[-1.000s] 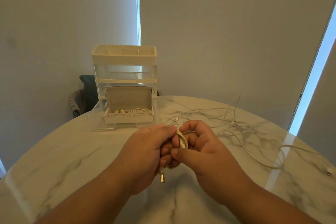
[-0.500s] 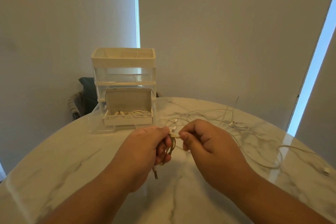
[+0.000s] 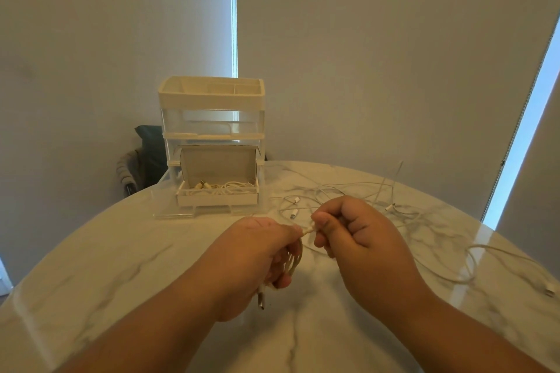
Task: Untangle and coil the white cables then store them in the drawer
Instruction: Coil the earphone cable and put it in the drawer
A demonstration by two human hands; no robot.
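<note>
- The left hand (image 3: 251, 254) is gripping a coiled white cable (image 3: 296, 260), with its metal plug (image 3: 261, 300) hanging below the fist.
- The right hand (image 3: 357, 233) is pinching that cable just beside the left hand.
- Loose white cables (image 3: 378, 194) are lying tangled on the marble table (image 3: 121, 251), to the right.
- The open drawer (image 3: 216, 199) is holding more cables.

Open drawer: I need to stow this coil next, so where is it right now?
In the head view the open drawer sits at the bottom of the organizer, left of centre, just beyond the left hand and left of the loose cables.
</note>
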